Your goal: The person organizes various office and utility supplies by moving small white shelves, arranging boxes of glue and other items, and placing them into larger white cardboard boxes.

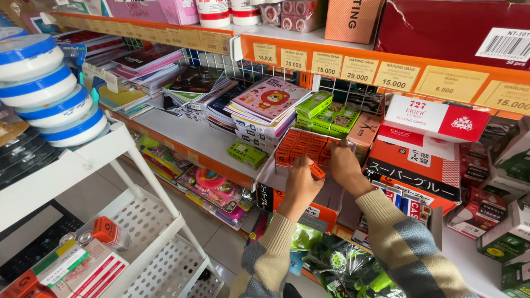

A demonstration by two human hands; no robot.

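Left hand is pinching a small orange cardboard packet right over the open display box of identical orange packets on the white shelf. Right hand rests on the rows further back; can't tell if it's gripping anything. Green boxes sit behind, notebooks left.

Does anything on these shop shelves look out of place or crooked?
Mostly one thing: a small orange box lies tilted at the front of the neat rows of orange boxes, pinched in the left hand. The right hand rests beside it. Also, the notebook stacks sit fanned and uneven.
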